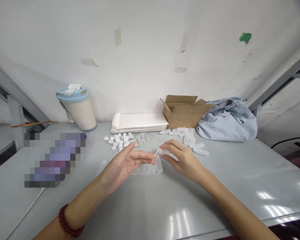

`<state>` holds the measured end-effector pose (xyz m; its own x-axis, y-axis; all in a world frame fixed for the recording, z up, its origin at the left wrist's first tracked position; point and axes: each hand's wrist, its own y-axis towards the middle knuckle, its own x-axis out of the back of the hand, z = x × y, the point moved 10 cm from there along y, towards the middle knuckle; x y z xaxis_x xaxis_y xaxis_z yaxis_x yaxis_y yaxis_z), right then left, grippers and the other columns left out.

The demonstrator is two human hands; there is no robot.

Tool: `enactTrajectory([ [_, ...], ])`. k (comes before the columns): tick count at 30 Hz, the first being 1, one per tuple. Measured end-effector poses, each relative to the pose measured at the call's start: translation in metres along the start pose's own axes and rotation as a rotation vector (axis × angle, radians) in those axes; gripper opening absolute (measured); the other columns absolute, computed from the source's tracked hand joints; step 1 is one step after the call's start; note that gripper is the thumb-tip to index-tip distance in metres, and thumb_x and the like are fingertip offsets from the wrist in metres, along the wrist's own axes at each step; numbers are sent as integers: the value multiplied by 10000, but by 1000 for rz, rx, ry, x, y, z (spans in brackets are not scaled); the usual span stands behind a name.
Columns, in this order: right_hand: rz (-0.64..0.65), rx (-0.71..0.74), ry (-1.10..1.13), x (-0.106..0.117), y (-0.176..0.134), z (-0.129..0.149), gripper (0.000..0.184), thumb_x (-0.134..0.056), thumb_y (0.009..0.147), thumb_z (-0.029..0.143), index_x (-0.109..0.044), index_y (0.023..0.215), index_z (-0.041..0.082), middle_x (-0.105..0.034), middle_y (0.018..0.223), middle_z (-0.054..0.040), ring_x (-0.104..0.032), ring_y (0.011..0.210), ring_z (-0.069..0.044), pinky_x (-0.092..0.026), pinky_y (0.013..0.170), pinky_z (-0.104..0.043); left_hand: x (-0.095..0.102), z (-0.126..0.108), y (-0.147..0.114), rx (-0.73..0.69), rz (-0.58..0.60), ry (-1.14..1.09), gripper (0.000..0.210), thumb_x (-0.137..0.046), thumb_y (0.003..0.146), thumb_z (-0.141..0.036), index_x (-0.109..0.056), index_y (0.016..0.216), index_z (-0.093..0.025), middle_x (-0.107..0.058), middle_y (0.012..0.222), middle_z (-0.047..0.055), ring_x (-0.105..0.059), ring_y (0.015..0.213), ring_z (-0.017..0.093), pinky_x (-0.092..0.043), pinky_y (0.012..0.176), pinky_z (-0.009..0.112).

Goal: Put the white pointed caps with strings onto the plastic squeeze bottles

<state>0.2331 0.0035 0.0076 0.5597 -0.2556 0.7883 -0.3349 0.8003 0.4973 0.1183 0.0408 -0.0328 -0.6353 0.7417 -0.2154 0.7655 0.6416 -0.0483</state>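
The left hand (123,163) partly hides the row of clear tubes (147,169); pixelation blurs the purplish object (58,158).

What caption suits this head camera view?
Above a grey table, a pale string touches the left hand; the right hand holds a plastic tube.

Grey table (145,210) bearing, beyond the left hand (121,163), white caps (120,144), cords (140,140) and a white stack (141,122); beyond the right hand (186,161), translucent tubes (200,152) and an open carton (188,116); right of these, a blue bag (227,125); left of the left hand, a lidded cup (81,113).
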Motion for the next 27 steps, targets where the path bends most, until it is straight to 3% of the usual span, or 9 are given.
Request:
enactTrajectory([
  [5,31,-21,18,-2,-1,4,332,-465,934,195,-451,1264,226,-579,1038,-101,-622,863,-190,-551,726,-340,0,6,0,35,9,-40,676,-130,972,-482,-731,1011,-175,-701,1099,81,-590,1122,273,-333,1089,477],
  [10,50,-34,46,-5,-2,4,284,-459,936,195,-512,1214,214,-578,1037,-105,-628,859,-190,-550,737,-347,0,7,-1,56,11,-48,699,-104,966,-495,-721,1023,-171,-697,1104,87,-594,1111,275,-326,1087,485],
  [14,25,-27,165,-4,-1,6,279,-502,917,201,-535,1195,202,-600,1023,-103,-611,884,-191,-538,749,-345,5,-2,-1,-47,-66,-38,582,-211,967,-461,-694,1034,-142,-706,1051,107,-629,1038,279,-385,1040,500],
  [17,30,-78,308,-6,0,6,247,-540,898,222,-579,1142,215,-626,985,-80,-603,855,-178,-535,704,-316,9,-18,-8,-219,-189,251,395,-354,950,-392,-687,1010,-188,-678,1099,72,-591,1082,266,-428,999,466],
  [20,39,-167,441,-8,0,4,215,-573,875,230,-617,1083,207,-639,962,-67,-598,849,-169,-531,691,-296,-4,-31,-19,-383,-243,676,270,-444,924,-320,-657,1059,-223,-628,1139,57,-548,1107,243,-448,957,412],
  [24,57,-320,586,-16,-3,-4,191,-607,847,257,-644,1027,203,-624,947,-54,-597,858,-164,-527,724,-297,-35,-39,-33,-664,-202,1017,367,-489,889,-198,-494,1254,-163,-566,1156,122,-516,1091,249,-457,920,419],
  [27,43,-439,722,-22,-7,-12,217,-644,818,294,-643,1016,204,-619,908,-40,-599,835,-160,-514,722,-294,-49,-39,-38,-785,-153,1147,468,-495,871,-142,-393,1327,-134,-535,1175,157,-485,1113,275,-452,919,460],
])
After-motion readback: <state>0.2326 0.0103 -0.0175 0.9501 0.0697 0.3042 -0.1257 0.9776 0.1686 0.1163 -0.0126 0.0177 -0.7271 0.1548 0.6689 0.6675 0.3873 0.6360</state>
